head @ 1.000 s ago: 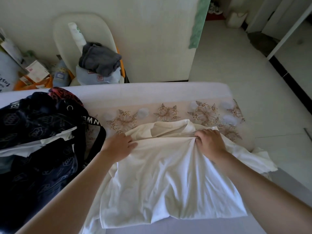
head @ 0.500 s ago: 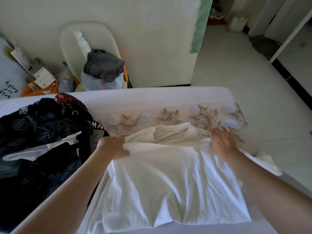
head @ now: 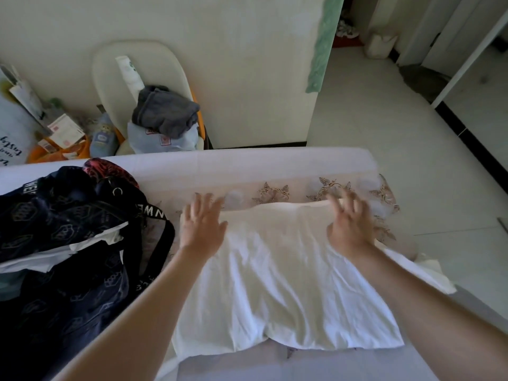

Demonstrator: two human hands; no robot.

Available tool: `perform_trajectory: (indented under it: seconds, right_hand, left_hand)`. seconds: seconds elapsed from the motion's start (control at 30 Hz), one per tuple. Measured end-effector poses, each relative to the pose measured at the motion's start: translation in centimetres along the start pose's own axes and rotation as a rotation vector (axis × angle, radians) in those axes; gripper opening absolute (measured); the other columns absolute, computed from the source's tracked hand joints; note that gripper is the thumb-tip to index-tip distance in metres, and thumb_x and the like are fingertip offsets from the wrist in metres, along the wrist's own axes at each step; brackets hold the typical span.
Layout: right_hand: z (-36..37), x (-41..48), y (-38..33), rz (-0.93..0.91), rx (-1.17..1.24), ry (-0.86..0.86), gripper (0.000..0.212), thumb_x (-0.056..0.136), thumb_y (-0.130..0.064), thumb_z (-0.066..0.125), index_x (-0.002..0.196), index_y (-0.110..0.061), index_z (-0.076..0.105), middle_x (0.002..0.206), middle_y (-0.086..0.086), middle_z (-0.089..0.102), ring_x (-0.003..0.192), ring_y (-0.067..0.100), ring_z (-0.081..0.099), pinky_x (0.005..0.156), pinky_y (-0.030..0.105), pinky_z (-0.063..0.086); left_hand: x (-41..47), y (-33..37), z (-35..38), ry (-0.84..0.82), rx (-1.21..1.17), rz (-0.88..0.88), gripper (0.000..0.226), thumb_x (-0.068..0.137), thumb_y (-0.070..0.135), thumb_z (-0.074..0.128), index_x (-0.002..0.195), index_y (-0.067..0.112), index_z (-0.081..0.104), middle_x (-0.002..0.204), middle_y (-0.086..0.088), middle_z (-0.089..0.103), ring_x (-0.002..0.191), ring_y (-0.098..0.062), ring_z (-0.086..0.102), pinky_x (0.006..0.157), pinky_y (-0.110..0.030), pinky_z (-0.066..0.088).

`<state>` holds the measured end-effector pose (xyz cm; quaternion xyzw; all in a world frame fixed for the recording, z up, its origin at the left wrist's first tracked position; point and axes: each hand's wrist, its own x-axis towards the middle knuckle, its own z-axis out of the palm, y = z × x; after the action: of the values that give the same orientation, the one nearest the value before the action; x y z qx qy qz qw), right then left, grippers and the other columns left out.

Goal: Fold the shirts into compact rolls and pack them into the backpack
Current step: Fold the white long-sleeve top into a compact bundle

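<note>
The left hand [head: 203,224] lies palm down with its fingers straight and spread, holding nothing, at the far left corner of a white shirt [head: 288,284]; its fingertips reach past the shirt's edge. The right hand [head: 350,224] is at the far right corner of the same shirt, also empty with its fingers spread, and blurred by motion. Whether the palms press the cloth or hover just above it cannot be told. The hands are well apart, with the shirt's far edge running between them. The shirt lies spread flat and wrinkled on a white bed [head: 275,163], its body stretching back from the hands toward the person, between the two bare forearms. Part of the white fabric trails out from under the right forearm toward the bed's edge. Just beyond the hands, a sheer lace cloth [head: 272,191] with embroidered flowers lies across the bed. Left of the left forearm sits a dark navy backpack [head: 68,243], open, with a white garment [head: 90,243] sticking out of it. Behind the bed, a cream chair [head: 129,64] stands against the wall, with a grey garment [head: 165,111] piled on its seat. Pale floor tiles [head: 384,133] extend to the right.
</note>
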<state>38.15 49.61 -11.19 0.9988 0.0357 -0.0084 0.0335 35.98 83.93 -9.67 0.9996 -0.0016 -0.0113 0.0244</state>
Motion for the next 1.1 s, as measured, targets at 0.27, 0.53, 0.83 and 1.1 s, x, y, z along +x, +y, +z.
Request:
perform_trajectory:
  seconds: [0.27, 0.53, 0.83, 1.1]
  right_hand:
    - [5.4, -6.5, -1.4, -0.104, 0.132, -0.208, 0.068, 0.094, -0.049, 0.028, 0.156, -0.021, 0.027, 0.164, 0.018, 0.014, 0.147, 0.038, 0.025, 0.113, 0.058, 0.029]
    - [4.9, -16.0, 0.2, 0.591, 0.289, 0.082, 0.058, 0.084, -0.022, 0.069, 0.137, -0.011, 0.049, 0.126, 0.025, 0.051, 0.104, 0.043, 0.054, 0.082, 0.05, 0.046]
    - [2.5, -18.9, 5.4, 0.369, 0.171, -0.061, 0.045, 0.092, -0.013, 0.06, 0.136, -0.022, 0.052, 0.083, 0.006, 0.073, 0.071, 0.032, 0.07, 0.058, 0.035, 0.048]
    - [1.8, -21.1, 5.2, 0.056, 0.048, -0.048, 0.081, 0.061, -0.013, 0.071, 0.139, -0.012, 0.051, 0.141, 0.022, 0.042, 0.119, 0.042, 0.049, 0.094, 0.053, 0.045]
  left_hand:
    - [-7.6, -1.3, 6.3, -0.156, 0.025, -0.033, 0.077, 0.091, 0.042, 0.058, 0.156, 0.021, 0.022, 0.162, -0.013, 0.018, 0.148, -0.033, 0.02, 0.118, -0.052, 0.012]
    - [-13.5, 8.3, 6.1, -0.064, -0.262, 0.33, 0.06, 0.093, 0.044, 0.043, 0.149, 0.024, 0.039, 0.157, -0.005, 0.034, 0.145, -0.027, 0.03, 0.118, -0.045, 0.017]
    - [-18.3, 12.9, 9.0, -0.186, -0.203, 0.528, 0.067, 0.087, 0.056, 0.052, 0.147, 0.029, 0.043, 0.159, -0.005, 0.03, 0.146, -0.03, 0.03, 0.114, -0.049, 0.022]
    - [-21.9, 10.9, 8.7, -0.203, -0.219, 0.474, 0.083, 0.076, 0.056, 0.06, 0.151, 0.03, 0.036, 0.16, 0.0, 0.03, 0.147, -0.025, 0.028, 0.115, -0.047, 0.017]
